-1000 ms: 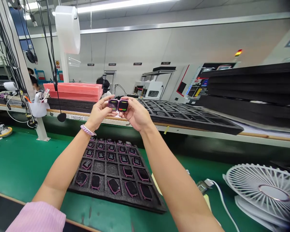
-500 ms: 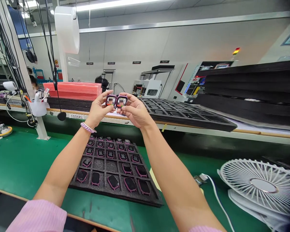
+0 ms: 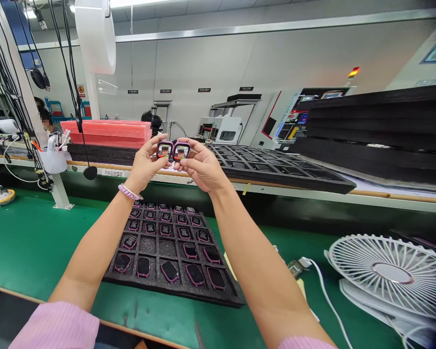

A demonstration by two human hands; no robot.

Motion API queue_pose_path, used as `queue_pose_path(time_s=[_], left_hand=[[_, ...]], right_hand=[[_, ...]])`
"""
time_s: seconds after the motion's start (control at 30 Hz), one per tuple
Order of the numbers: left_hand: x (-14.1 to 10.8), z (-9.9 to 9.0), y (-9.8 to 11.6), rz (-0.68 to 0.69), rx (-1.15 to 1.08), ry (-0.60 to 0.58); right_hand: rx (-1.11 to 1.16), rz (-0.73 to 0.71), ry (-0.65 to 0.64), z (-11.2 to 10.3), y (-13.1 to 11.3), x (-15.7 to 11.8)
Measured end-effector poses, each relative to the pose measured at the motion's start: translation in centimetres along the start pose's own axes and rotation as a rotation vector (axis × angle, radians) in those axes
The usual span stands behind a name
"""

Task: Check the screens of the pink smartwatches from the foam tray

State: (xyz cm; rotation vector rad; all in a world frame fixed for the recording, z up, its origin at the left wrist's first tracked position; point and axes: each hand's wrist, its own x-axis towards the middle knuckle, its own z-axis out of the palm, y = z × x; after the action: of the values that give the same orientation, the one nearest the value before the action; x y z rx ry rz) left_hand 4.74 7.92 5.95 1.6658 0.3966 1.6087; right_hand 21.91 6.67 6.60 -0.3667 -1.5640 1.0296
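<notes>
My left hand [image 3: 146, 165] and my right hand [image 3: 202, 166] are raised together above the bench, fingertips nearly meeting. The left pinches a smartwatch body with a purple-pink frame [image 3: 164, 150]. The right pinches a matching one [image 3: 181, 151], side by side with it. Both lit screens show a picture of a person. Below my forearms, a black foam tray [image 3: 148, 286] lies on the green mat, holding several similar watch bodies in its cells. Some of these show striped screens and others dark ones. Two cells near the tray's middle look vacant.
A white desk fan [image 3: 385, 271] and a white cable stand at the right of the green mat [image 3: 39, 242]. Behind are a shelf with black foam trays [image 3: 276, 162], a pink foam stack [image 3: 107, 133], a white cup of tools [image 3: 54, 162], and a co-worker's head [image 3: 151, 121].
The two watch screens went from dark with coloured bands to a lit picture of a person. My hands drew slightly closer, and the whole view tilted a little downward.
</notes>
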Motion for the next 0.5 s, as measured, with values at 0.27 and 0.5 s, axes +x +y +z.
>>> queue_pose_path(time_s=[0.27, 0.5], left_hand=[[-2.6, 0.5, -0.6, -0.03, -0.009, 0.025], [-7.6, 0.5, -2.0, -0.162, -0.007, 0.021]], right_hand=[[-0.04, 0.028, 0.036, 0.6, 0.7, -2.6], [0.02, 0.122, 0.083, 1.4, 3.4, -7.2]])
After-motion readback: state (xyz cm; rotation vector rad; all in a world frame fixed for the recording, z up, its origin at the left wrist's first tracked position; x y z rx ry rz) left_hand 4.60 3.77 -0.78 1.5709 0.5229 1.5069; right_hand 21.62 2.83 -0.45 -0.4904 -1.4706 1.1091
